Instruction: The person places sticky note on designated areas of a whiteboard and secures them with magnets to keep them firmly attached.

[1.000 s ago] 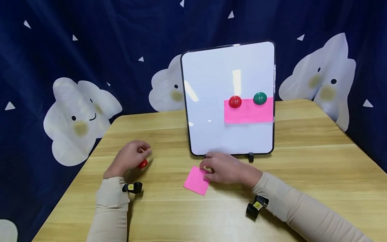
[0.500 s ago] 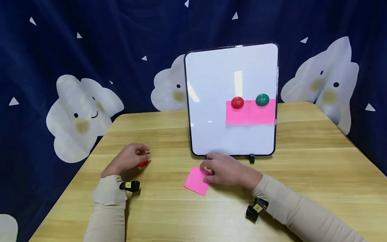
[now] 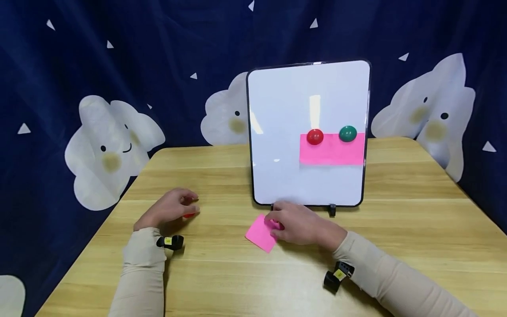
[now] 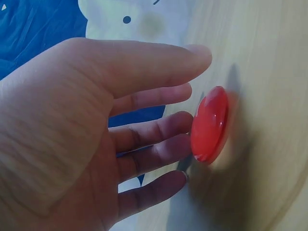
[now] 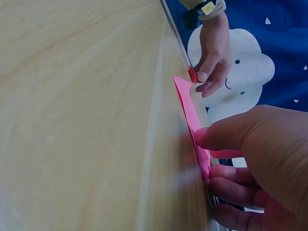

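2 hands: left hand (image 3: pixel 168 209) touches red magnet (image 4: pixel 210 124); right hand (image 3: pixel 303 222) pinches pink note (image 3: pixel 260 231).

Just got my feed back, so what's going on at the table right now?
A person sits at a wooden table. The left hand touches a red magnet lying on the table, fingers loosely round it. The right hand pinches the edge of a loose pink note in front of an upright whiteboard. On the board, a red magnet and a green magnet pin another pink note.
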The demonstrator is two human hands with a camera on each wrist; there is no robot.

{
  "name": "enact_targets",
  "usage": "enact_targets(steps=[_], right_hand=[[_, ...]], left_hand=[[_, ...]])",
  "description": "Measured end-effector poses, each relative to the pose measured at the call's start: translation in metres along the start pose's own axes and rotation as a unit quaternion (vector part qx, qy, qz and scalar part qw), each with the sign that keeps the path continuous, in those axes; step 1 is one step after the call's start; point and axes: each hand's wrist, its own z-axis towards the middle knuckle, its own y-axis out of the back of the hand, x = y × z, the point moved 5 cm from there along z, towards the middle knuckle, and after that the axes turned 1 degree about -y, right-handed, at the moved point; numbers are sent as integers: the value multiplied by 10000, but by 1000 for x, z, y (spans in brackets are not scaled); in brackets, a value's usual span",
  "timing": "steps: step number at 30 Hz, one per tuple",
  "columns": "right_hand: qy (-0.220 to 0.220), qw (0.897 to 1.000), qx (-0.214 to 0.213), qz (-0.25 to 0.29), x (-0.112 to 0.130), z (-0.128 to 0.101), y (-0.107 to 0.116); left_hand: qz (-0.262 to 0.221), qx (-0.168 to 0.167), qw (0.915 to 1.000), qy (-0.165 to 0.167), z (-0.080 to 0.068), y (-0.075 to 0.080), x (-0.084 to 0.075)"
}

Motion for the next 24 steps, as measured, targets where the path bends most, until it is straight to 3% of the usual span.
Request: enact_targets(steps=[11,16,24], right_hand=[[94,9999,-76,-23,0,1,0],[4,9999,-95,-56,1,3,4],[-89,9999,88,100,-2,2,1]], left_hand=[[-184,229,9996,46,-3,2,-1],[8,185,9998,-62,-1,7,-5],[175,399,9990,-35,2,0,0]])
